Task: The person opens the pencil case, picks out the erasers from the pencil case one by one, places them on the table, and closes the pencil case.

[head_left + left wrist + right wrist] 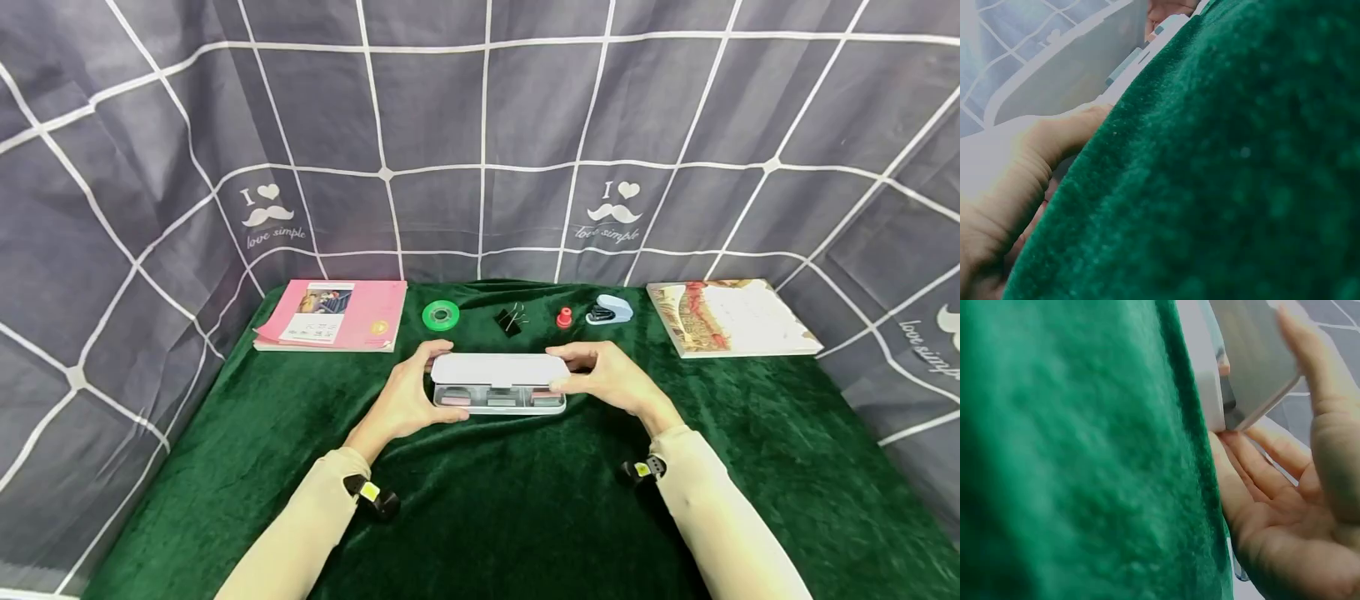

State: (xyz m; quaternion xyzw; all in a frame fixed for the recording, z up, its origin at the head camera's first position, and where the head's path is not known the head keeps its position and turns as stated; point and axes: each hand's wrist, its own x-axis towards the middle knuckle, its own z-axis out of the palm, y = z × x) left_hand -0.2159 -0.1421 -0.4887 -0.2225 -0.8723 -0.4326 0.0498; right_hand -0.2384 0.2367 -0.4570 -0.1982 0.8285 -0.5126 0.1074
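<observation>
A white pencil case (pixel 517 410) lies on the green cloth in the middle of the head view, its white lid (pixel 498 368) raised at a slant. Small pinkish and grey pieces (pixel 456 401) show in the gap under the lid. My left hand (pixel 405 396) holds the case's left end, thumb along the front and fingers behind. At the other end, my right hand (pixel 611 375) pinches the lid, its thumb on the lid's face in the right wrist view and the other fingers at the case's end. In the left wrist view the lid (pixel 1072 69) stands up from the case.
Behind the case sit a green tape roll (pixel 440 315), black binder clips (pixel 510 320), a small red piece (pixel 564 317) and a light blue stapler (pixel 610 309). A pink book (pixel 375 312) lies at the left, another book (pixel 757 321) at the right. A grey curtain (pixel 435 108) hangs behind.
</observation>
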